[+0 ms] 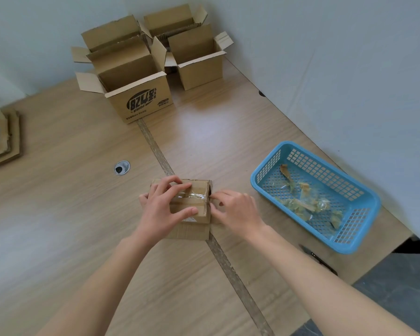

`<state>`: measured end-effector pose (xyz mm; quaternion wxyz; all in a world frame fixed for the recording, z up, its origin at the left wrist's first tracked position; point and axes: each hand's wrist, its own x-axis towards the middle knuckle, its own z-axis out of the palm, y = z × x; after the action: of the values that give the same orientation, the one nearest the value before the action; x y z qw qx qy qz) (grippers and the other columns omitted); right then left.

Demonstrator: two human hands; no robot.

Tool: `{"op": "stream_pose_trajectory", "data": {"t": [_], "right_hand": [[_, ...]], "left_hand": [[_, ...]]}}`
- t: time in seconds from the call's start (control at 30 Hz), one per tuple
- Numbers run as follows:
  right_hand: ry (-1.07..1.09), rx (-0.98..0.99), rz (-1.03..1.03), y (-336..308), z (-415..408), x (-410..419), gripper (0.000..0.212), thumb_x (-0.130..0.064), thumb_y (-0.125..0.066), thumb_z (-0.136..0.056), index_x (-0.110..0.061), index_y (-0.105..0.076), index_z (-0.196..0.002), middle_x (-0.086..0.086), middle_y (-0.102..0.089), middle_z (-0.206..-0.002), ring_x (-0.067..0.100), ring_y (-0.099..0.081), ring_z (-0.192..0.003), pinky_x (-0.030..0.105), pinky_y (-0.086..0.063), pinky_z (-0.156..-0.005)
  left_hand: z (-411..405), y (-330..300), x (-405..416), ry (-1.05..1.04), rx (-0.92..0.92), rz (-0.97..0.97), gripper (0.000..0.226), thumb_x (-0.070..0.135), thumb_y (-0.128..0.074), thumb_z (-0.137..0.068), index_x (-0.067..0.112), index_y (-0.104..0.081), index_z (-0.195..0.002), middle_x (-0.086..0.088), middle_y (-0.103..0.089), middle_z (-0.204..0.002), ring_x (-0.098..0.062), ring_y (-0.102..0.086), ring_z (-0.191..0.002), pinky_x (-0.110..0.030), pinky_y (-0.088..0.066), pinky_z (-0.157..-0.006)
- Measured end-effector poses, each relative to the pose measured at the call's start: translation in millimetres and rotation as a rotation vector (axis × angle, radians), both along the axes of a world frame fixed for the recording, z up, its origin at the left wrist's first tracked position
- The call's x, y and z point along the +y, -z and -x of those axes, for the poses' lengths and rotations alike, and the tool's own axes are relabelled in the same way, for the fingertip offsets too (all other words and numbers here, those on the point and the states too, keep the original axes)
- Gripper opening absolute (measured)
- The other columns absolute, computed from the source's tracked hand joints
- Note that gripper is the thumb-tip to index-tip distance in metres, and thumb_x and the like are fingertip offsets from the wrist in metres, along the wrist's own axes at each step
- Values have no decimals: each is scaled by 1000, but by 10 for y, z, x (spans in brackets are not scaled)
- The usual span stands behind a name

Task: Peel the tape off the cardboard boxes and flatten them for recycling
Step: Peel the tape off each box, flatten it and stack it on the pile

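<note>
A small cardboard box [199, 190] sits on the wooden table [58, 214] in front of me, with clear tape [195, 195] running across its top. My left hand [165, 207] lies over the box, fingers and thumb curled round its top. My right hand [235, 209] is at the box's right edge, its fingertips pinching the end of the tape there. Part of the box's top is hidden under my left hand.
Several open cardboard boxes [141, 93] stand at the far side by the wall. Flattened cardboard [0, 141] is stacked at the left edge. A blue plastic basket [277, 156] on the right holds peeled tape scraps [306, 202]. A cable grommet [122, 167] sits left of centre.
</note>
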<state>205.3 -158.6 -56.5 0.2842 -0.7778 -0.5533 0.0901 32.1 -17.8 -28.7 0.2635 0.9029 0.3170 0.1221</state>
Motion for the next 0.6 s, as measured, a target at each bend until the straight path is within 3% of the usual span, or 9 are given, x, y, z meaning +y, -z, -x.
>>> {"op": "stream_pose_trajectory", "data": {"t": [0.07,0.17,0.23,0.33,0.43,0.5,0.6], "right_hand": [[16,-71,-47,7,29,24,15,-30,-68,-94,-18,-77,-97,-5,-75,-90,20,-70,-67,28,-49,-54],[61,-142,-95,10,106,37,9,-19,-77,-84,-15,-70,-81,-2,-70,-75,24,-65,-54,25,-36,-45],[-9,-213,-128,2,85,68,14,-12,-80,-78,-12,-66,-79,-1,-67,-72,22,-64,-52,23,-35,-41],[-191,-306,-157,-63,-103,128,14,-3,-77,-78,-6,-64,-83,4,-66,-69,24,-64,-50,28,-44,-36],[-184,-355,-193,-110,-215,94,14,-7,-77,-82,-8,-63,-80,0,-63,-63,19,-60,-44,25,-40,-35],[-62,-260,-206,-56,-203,-14,9,-11,-74,-88,-11,-66,-82,-2,-66,-65,16,-63,-48,27,-47,-38],[174,264,-39,43,-192,-158,14,-27,-62,-100,-16,-70,-103,-5,-73,-88,7,-70,-69,22,-57,-60]], "left_hand": [[4,4,8,-7,7,-14,66,78,-60,-72,41,-65,-127,24,-45,-132,-11,-45,-121,-43,-29,-92],[9,26,6,-4,0,-21,65,78,-61,-73,41,-66,-127,24,-45,-132,-11,-44,-122,-42,-27,-91],[13,26,8,4,-6,-21,64,78,-61,-73,42,-65,-126,25,-45,-132,-9,-44,-123,-42,-28,-91],[-1,14,25,6,-8,-13,62,78,-62,-73,44,-65,-125,27,-44,-131,-7,-43,-122,-38,-26,-89],[2,17,31,3,-16,-16,63,79,-62,-72,44,-65,-124,29,-43,-131,-8,-44,-121,-33,-25,-90],[3,23,28,1,-21,3,63,79,-62,-72,44,-65,-125,28,-44,-131,-10,-44,-121,-43,-31,-95],[6,16,22,-2,-30,29,63,79,-63,-72,44,-64,-125,27,-44,-131,-10,-44,-121,-52,-35,-95]]}}
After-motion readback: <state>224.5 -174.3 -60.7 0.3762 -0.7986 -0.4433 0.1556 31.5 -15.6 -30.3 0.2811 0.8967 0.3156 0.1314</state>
